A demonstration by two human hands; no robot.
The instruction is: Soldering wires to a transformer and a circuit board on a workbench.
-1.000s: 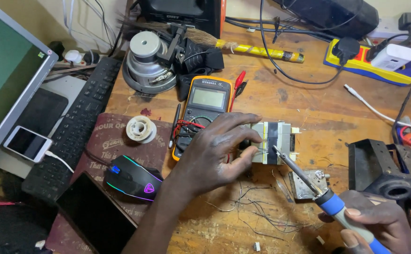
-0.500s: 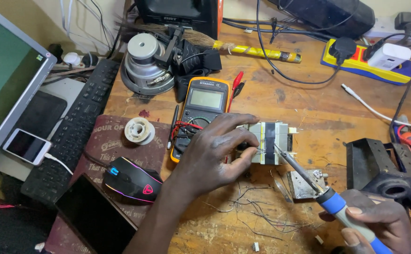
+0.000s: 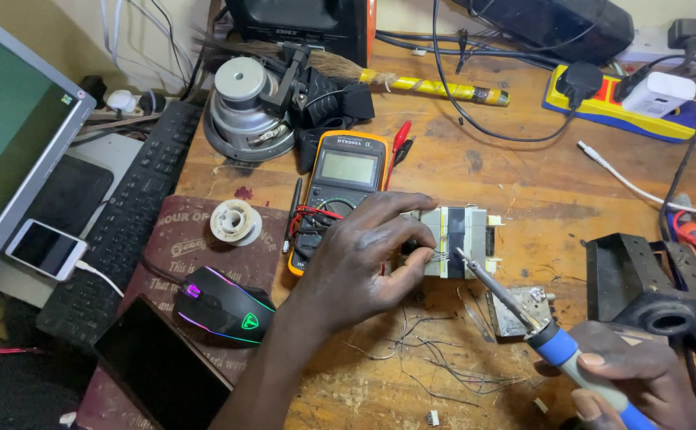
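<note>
Transformer, small and wrapped in yellow and black tape, is sitting on the wooden bench just right of an orange multimeter. You are steadying it with your left hand: the fingers are curled loosely over its left end, thumb and fingertips pinching the near edge, not fully closed. Your right hand is wrapping tightly around the blue handle of a soldering iron, and the iron's tip is touching the thin leads at the transformer's front edge. Judging from this, the soldering is under way rather than finished; whether any joint is already made is too small to tell. Loose wire strands are lying on the bench just in front of the transformer, and a solder spool is resting near the multimeter, apart from both hands.
</note>
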